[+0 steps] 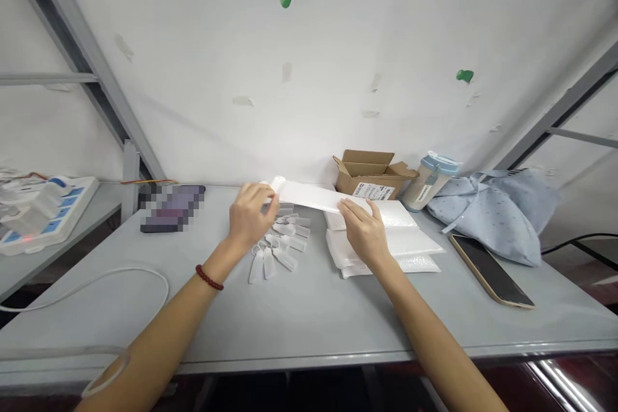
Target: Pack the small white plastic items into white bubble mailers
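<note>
A long white strip (pixel 309 194), curled into a roll at its left end, stretches between my two hands. It looks like a roll of labels or paper, but no print is legible. My left hand (pixel 251 212) is closed at the curled end, fingertips pinched together. At the other end, my right hand (pixel 364 225) grips the strip with its fingers over the top; its grip from below is hidden. White padded mailers (pixel 396 241) lie stacked loosely under and beside my right hand. Several white tags with loops (pixel 284 241) are fanned out on the table near my left hand.
Behind the mailers stand an open cardboard box (pixel 371 180) and a blue-lidded bottle (pixel 429 180). A light blue cloth bag (pixel 497 206) and a phone (pixel 490 270) lie right. A dark, partly pixelated device (pixel 174 209), white cable (pixel 145 268) and power strip (pixel 72 212) are left.
</note>
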Motion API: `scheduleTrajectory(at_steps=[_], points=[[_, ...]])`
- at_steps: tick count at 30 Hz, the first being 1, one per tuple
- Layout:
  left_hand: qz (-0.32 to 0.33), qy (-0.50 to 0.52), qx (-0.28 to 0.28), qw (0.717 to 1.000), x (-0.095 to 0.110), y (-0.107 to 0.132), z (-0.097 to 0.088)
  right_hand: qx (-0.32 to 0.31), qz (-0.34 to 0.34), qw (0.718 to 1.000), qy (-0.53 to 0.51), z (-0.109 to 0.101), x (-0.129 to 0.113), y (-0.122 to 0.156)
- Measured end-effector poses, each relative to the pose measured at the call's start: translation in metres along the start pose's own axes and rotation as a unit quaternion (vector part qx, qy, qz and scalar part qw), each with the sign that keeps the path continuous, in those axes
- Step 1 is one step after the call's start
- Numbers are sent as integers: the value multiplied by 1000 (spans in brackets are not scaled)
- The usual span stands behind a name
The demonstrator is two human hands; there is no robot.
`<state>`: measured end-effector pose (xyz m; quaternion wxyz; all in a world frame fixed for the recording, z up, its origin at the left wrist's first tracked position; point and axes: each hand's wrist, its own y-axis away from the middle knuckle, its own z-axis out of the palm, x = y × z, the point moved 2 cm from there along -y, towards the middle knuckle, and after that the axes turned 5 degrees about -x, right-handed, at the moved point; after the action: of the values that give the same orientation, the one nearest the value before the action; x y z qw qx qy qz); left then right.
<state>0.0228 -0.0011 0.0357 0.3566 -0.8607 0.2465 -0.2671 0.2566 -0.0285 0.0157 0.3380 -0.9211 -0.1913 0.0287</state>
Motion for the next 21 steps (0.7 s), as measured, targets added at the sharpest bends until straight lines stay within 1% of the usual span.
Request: scheduleTrajectory(at_steps=[2,3,4,5,6,7,8,9,10,12,13,15,17,19,21], points=[[-117,57,37,991,-15,-6,-6,0,8,1000,3,-3,4,-1],[-183,113,42,976,-22,-8,-8,1,9,1000,5,-4,5,-1],[-251,186,27,949,-27,-9,-8,3,8,1000,7,-4,4,-1],[-316,271,-8,909,-32,-10,-7,5,8,1000,8,-5,3,-1],[-367,354,-56,858,-34,-9,-4,6,9,1000,7,-4,1,-1],[-402,423,-102,806,-34,-8,-1,6,12,1000,6,-3,-1,-1],[-420,471,-133,765,-32,-6,1,4,17,1000,4,-2,-4,0],[-427,496,-147,742,-30,-5,3,-2,23,1000,2,0,-7,0],[-430,504,-144,735,-27,-4,4,-14,27,1000,1,2,-11,1],[-427,490,-132,748,-20,-2,5,-49,29,998,1,5,-18,2],[-422,479,-141,757,-16,-1,6,-71,27,997,2,6,-21,3],[-398,463,-183,770,-6,1,9,-111,19,994,6,6,-27,3],[-361,459,-229,778,4,2,11,-135,6,991,7,4,-30,4],[-327,459,-268,782,12,4,13,-146,-11,989,6,1,-31,3],[-301,460,-295,781,19,7,15,-149,-26,989,3,-2,-32,3]])
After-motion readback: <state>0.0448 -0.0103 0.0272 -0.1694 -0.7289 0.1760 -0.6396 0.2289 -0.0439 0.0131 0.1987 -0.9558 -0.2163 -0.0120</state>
